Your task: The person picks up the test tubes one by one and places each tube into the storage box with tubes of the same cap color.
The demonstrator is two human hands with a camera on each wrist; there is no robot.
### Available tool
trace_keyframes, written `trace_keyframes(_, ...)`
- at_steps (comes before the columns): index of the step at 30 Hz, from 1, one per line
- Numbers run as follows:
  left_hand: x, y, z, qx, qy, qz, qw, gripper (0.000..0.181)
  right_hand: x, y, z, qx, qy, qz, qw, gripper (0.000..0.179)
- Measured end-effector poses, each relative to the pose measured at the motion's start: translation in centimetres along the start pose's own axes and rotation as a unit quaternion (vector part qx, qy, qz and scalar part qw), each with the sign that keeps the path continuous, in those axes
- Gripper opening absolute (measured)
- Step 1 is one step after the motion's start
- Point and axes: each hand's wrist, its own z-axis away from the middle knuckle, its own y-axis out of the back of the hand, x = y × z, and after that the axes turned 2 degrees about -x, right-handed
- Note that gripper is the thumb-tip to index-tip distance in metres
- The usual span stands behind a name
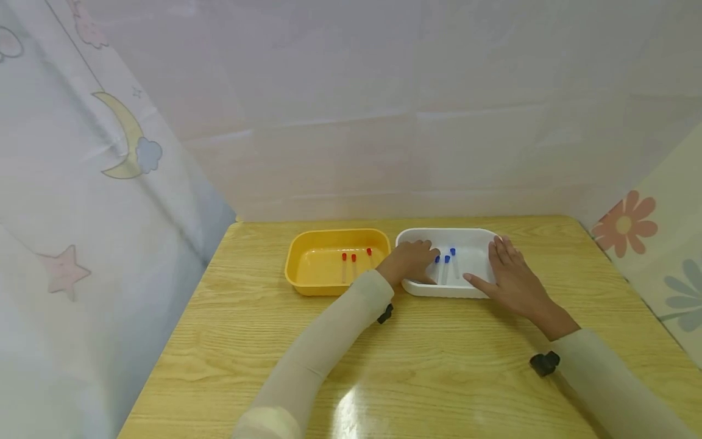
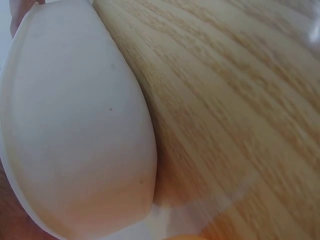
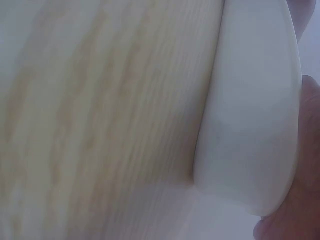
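Note:
In the head view, my left hand (image 1: 410, 260) reaches over the left end of a white tray (image 1: 477, 292), its thumb and fingers spread apart inside. Close to its fingers lie several slim clear tubes with blue caps (image 1: 446, 259). My right hand (image 1: 512, 275) rests on the tray's right end, fingers straight and thumb pointing inward. In the left wrist view, the white tray's outer wall (image 2: 85, 110) fills the left part, with a bit of hand (image 2: 15, 215) behind it. The right wrist view shows the tray wall (image 3: 247, 110) beside part of the right hand (image 3: 305, 185).
Left of the white tray stands a yellow tray (image 1: 307, 291) with red-capped tubes (image 1: 353, 258) inside. Both trays sit near the back of a wooden table (image 1: 428, 366). Patterned curtains (image 1: 120, 244) hang at the sides, and a plain pale sheet (image 1: 351, 122) behind.

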Motion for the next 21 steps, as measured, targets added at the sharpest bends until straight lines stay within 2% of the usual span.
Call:
trace_keyframes(6,0.13,0.34,0.28,-0.013,0.008,-0.003,0.9999,0.08,-0.14,-0.08,-0.01,-0.004,-0.004,0.001,1.0,0.105)
trace_keyframes(12,0.08,0.54,0.5,-0.01,0.008,-0.003,0.9999,0.079,-0.07,-0.24,-0.15,0.0,-0.004,0.002,1.0,0.105)
trace_keyframes(21,-0.02,0.59,0.59,-0.022,0.016,0.0,0.9996,0.081,-0.08,-0.21,-0.23,-0.008,0.004,0.013,0.9999,0.105)
